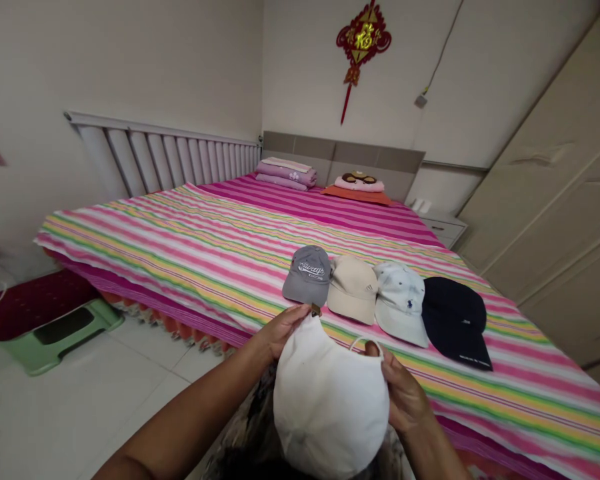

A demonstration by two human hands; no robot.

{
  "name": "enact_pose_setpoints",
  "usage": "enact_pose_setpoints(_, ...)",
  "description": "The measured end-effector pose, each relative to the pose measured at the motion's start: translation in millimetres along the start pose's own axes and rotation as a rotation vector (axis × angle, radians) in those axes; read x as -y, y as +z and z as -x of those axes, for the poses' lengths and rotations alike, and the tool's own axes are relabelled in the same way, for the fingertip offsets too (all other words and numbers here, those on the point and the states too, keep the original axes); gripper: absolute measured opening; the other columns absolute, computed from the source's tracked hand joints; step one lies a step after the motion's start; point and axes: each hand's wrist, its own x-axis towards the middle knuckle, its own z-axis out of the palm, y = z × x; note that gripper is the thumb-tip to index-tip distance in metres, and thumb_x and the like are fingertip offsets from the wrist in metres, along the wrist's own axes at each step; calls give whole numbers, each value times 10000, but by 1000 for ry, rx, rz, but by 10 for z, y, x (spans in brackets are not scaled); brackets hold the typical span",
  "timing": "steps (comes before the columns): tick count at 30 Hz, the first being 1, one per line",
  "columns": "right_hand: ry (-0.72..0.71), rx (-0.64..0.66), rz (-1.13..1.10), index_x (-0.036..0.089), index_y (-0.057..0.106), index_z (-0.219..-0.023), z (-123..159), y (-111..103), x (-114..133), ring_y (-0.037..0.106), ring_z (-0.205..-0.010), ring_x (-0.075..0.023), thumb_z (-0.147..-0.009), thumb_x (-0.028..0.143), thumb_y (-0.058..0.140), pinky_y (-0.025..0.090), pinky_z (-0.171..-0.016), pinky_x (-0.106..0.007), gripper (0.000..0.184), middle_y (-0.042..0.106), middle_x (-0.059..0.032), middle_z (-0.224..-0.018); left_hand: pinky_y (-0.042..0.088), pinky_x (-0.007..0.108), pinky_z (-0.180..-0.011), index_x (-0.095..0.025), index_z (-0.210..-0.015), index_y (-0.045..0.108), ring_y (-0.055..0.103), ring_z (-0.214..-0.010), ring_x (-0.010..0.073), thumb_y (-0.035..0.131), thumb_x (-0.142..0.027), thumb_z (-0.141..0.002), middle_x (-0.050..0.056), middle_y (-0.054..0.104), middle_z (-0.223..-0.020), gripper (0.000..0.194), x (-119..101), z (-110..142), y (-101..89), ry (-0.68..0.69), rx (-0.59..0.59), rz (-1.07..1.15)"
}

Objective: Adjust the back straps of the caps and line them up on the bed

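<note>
Both my hands hold a white cap point(327, 400) close in front of me, its crown facing me. My left hand point(279, 331) grips its upper left edge with the fingers closed on the fabric. On the cap's right side, my right hand point(404, 392) is closed near the back strap loop. Beyond it, a row of caps lies on the striped bed point(180, 240): a grey cap point(308, 275), a beige cap point(353, 288), a pale blue cap point(401, 302) and a dark navy cap point(457, 320).
Folded pink bedding point(286, 173) and a pillow point(359, 187) lie at the headboard. A wardrobe point(555, 200) stands on the right, with a white bedside table point(444, 227) next to it. A green step stool point(63, 333) sits on the tiled floor at left.
</note>
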Motion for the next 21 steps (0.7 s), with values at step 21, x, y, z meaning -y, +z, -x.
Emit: enact_pose_setpoints(21,-25,-166,-230,190,632,-878,-812,-195,-59,618,-870,-151,-790,329,512,489,-736,-274,204,682,-50,-954,490,298,-743,-177,-1046,568,618,-841,190,590,-63,-674,72,650,-986,390,249,744,-1120,205,-229,178)
